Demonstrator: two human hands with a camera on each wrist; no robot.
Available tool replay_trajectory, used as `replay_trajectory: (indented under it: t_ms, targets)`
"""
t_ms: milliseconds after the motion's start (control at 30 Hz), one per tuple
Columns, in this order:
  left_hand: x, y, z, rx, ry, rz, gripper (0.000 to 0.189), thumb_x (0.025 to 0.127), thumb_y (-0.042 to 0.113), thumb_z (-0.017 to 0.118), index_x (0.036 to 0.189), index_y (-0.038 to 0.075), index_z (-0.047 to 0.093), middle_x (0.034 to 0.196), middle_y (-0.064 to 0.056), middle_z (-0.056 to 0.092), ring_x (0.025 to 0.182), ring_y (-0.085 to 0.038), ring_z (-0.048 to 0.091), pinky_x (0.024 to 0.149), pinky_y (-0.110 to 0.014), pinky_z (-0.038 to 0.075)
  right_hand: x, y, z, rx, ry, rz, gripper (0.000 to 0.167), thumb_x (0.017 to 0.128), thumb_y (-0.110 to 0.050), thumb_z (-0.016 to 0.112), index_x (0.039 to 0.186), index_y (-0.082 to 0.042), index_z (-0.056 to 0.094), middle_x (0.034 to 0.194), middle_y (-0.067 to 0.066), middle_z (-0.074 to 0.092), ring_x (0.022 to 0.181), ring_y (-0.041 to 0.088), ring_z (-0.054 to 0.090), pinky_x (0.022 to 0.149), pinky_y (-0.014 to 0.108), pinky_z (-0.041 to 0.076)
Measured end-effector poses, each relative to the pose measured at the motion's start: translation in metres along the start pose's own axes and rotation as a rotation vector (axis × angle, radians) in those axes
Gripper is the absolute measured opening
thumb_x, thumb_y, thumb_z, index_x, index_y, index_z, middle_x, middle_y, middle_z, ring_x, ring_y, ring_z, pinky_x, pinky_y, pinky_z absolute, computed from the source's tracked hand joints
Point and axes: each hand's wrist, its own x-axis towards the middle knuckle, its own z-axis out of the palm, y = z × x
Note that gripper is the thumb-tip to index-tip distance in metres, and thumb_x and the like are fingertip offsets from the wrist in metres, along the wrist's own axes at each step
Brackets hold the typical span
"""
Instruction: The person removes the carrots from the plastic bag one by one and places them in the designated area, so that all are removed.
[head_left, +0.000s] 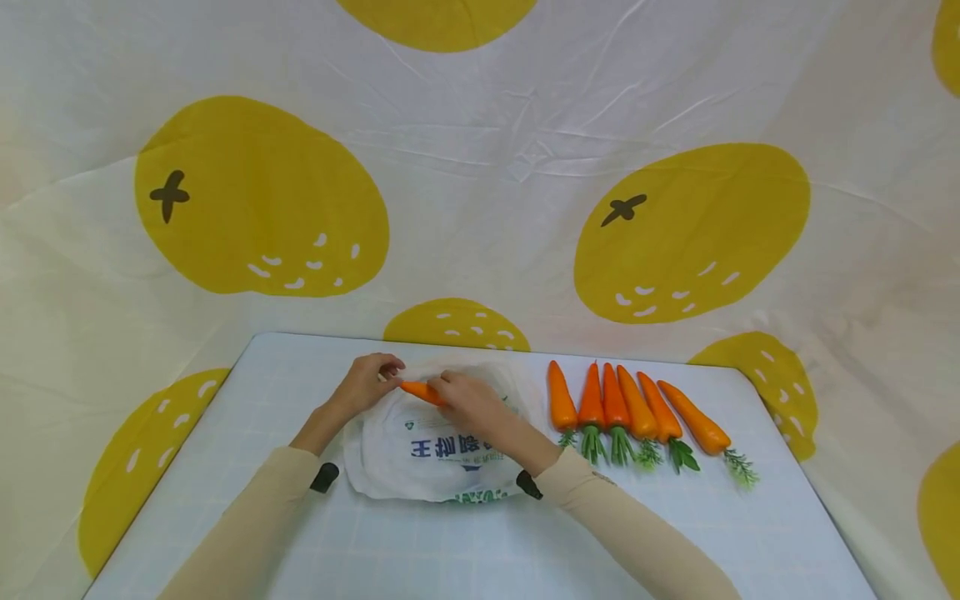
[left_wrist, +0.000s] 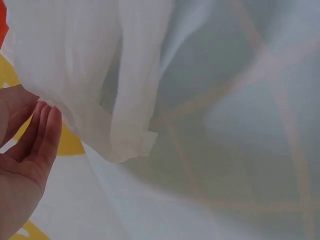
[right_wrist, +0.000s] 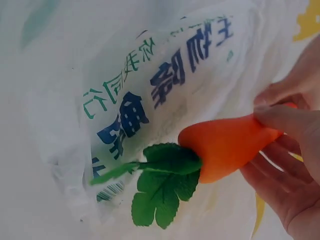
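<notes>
My right hand (head_left: 476, 408) grips an orange carrot (right_wrist: 225, 142) by its tapered half, thumb across the top. Green leaves (right_wrist: 160, 185) hang from the carrot's thick end, over a white plastic bag (head_left: 435, 429) with blue and green print. The thin tip points toward my left hand (head_left: 365, 383), which is at the bag's far left edge. Seen from the left wrist, the fingertips and thumb pinch the rim of the translucent bag (left_wrist: 90, 65), whose folds hang down beside them. The bag lies flat on the table under both wrists.
Several carrots (head_left: 617, 400) with green tops lie in a row at the right, beside the bag. The table (head_left: 390, 550) has a pale blue checked cover. Behind it hangs a white cloth (head_left: 480, 167) with large yellow fruit shapes.
</notes>
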Motion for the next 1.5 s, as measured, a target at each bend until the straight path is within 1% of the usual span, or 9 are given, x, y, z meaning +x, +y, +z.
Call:
replay_trajectory:
  t_ms: [200,400,600,867,967,1100,1267,1400,1500]
  targets:
    - [-0.01,0.008,0.0,0.039,0.014,-0.031,0.027,0.091,0.001,0.075,0.115,-0.008,0.068,0.103,-0.021,0.068,0.091,-0.031,0.062,0.086,-0.046,0.056,-0.007,0.005,-0.013,0.201,-0.007,0.156,0.037,0.093,-0.013,0.077,0.128,-0.007,0.067,0.114,0.008,0.07,0.093,0.019,0.063,0.092,0.028,0.056]
    - [-0.019,0.014,0.001,0.049,0.053,-0.084,0.03,0.09,0.002,0.076,0.116,-0.009,0.067,0.101,-0.021,0.067,0.085,-0.029,0.062,0.082,-0.043,0.057,-0.014,0.012,-0.02,0.37,0.055,0.215,0.038,0.091,-0.01,0.079,0.126,-0.004,0.068,0.114,0.01,0.071,0.097,0.023,0.066,0.09,0.033,0.058]
    - [-0.027,0.015,0.002,0.032,0.069,-0.127,0.031,0.089,0.002,0.077,0.116,-0.01,0.066,0.098,-0.02,0.066,0.08,-0.025,0.061,0.077,-0.039,0.055,-0.021,0.021,-0.025,0.562,0.137,0.27,0.043,0.091,-0.008,0.079,0.131,-0.001,0.065,0.118,0.013,0.071,0.102,0.024,0.069,0.087,0.036,0.06]
    - [-0.037,0.014,0.006,0.0,0.09,-0.123,0.025,0.088,-0.005,0.074,0.112,-0.011,0.067,0.092,-0.016,0.066,0.079,-0.025,0.062,0.075,-0.039,0.054,-0.032,0.032,-0.028,0.695,0.227,0.384,0.044,0.089,-0.013,0.081,0.129,-0.003,0.067,0.115,0.011,0.073,0.1,0.023,0.072,0.084,0.029,0.059]
    - [-0.038,0.012,0.007,-0.007,0.111,-0.115,0.023,0.088,-0.007,0.073,0.11,-0.01,0.068,0.09,-0.015,0.066,0.08,-0.026,0.063,0.074,-0.038,0.054,-0.038,0.037,-0.031,0.784,0.269,0.453,0.045,0.088,-0.015,0.082,0.129,-0.002,0.067,0.115,0.012,0.073,0.1,0.025,0.073,0.085,0.03,0.059]
    - [-0.039,0.009,0.008,-0.009,0.138,-0.099,0.02,0.089,-0.007,0.072,0.109,-0.009,0.069,0.089,-0.015,0.067,0.08,-0.027,0.065,0.074,-0.037,0.054,-0.049,0.044,-0.039,0.939,0.313,0.543,0.047,0.089,-0.014,0.081,0.131,0.0,0.066,0.118,0.015,0.072,0.104,0.03,0.072,0.09,0.034,0.058]
    - [-0.039,0.005,0.007,-0.015,0.165,-0.086,0.019,0.089,-0.008,0.072,0.107,-0.009,0.07,0.089,-0.016,0.068,0.081,-0.03,0.065,0.076,-0.04,0.055,-0.062,0.053,-0.047,1.115,0.295,0.642,0.051,0.091,-0.018,0.08,0.136,-0.002,0.063,0.122,0.015,0.07,0.111,0.028,0.07,0.092,0.035,0.057]
    - [-0.039,0.002,0.005,-0.009,0.176,-0.088,0.018,0.09,-0.008,0.071,0.108,-0.008,0.071,0.09,-0.016,0.069,0.082,-0.03,0.066,0.077,-0.042,0.055,-0.07,0.059,-0.05,1.185,0.282,0.701,0.052,0.091,-0.022,0.08,0.138,-0.005,0.062,0.125,0.015,0.069,0.111,0.025,0.07,0.092,0.033,0.057]
    - [-0.04,0.0,0.003,-0.01,0.175,-0.094,0.018,0.09,-0.007,0.071,0.108,-0.008,0.071,0.09,-0.015,0.069,0.083,-0.029,0.065,0.078,-0.041,0.055,-0.076,0.064,-0.052,1.202,0.285,0.723,0.052,0.092,-0.024,0.08,0.138,-0.006,0.062,0.126,0.014,0.069,0.109,0.024,0.071,0.092,0.034,0.057]
